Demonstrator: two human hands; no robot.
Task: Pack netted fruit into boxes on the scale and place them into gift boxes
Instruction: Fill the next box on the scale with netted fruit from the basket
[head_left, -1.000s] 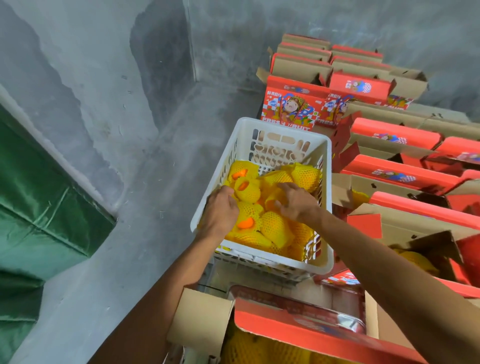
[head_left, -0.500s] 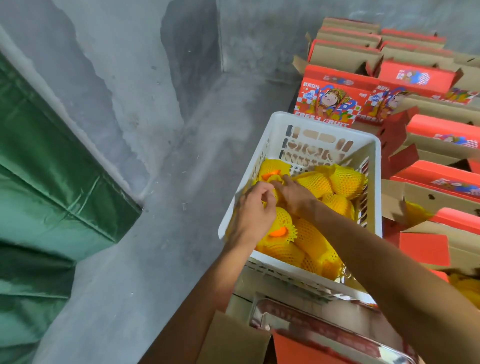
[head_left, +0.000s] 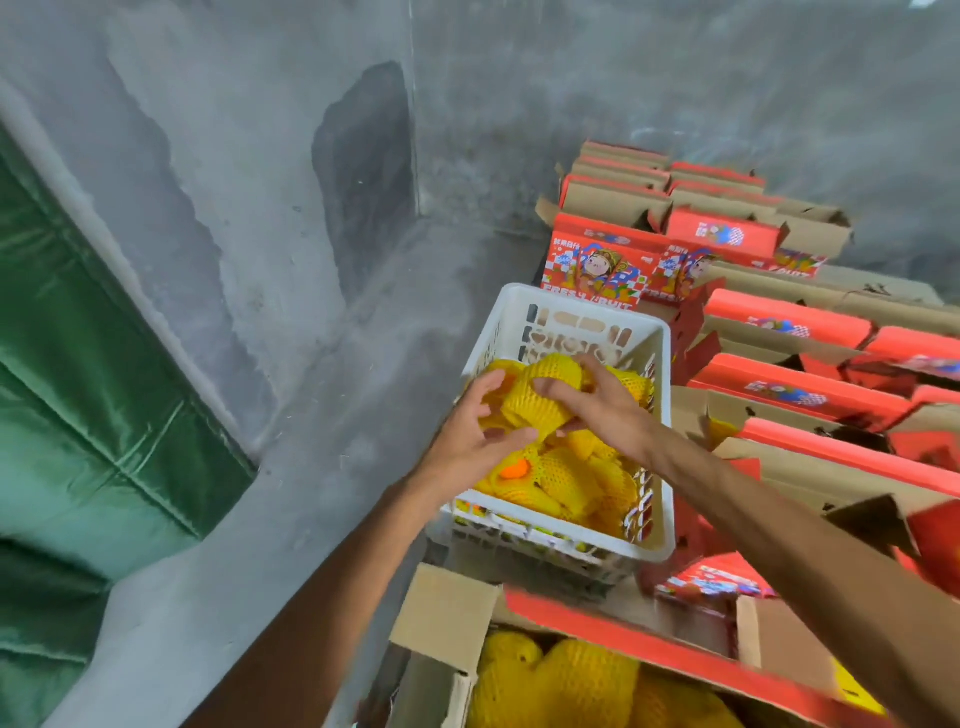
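A white plastic basket (head_left: 657, 447) holds several oranges in yellow foam netting (head_left: 566, 478). Both hands are over it, lifting a cluster of netted fruit (head_left: 540, 397). My left hand (head_left: 467, 441) cups the cluster from the left and below, fingers curled round it. My right hand (head_left: 597, 402) grips it from the right and above. At the bottom edge an open red and brown box (head_left: 613, 629) is filled with more netted fruit (head_left: 576, 680). No scale can be made out.
Rows of open red gift boxes (head_left: 789, 322) with cartoon prints fill the right side, behind and beside the basket. A grey concrete floor and wall (head_left: 260, 208) lie to the left. A green tarpaulin (head_left: 88, 389) covers the far left.
Both hands have risen out of the basket with a cluster of netted fruit between them. The camera has shifted, so the open box at the bottom shows again.
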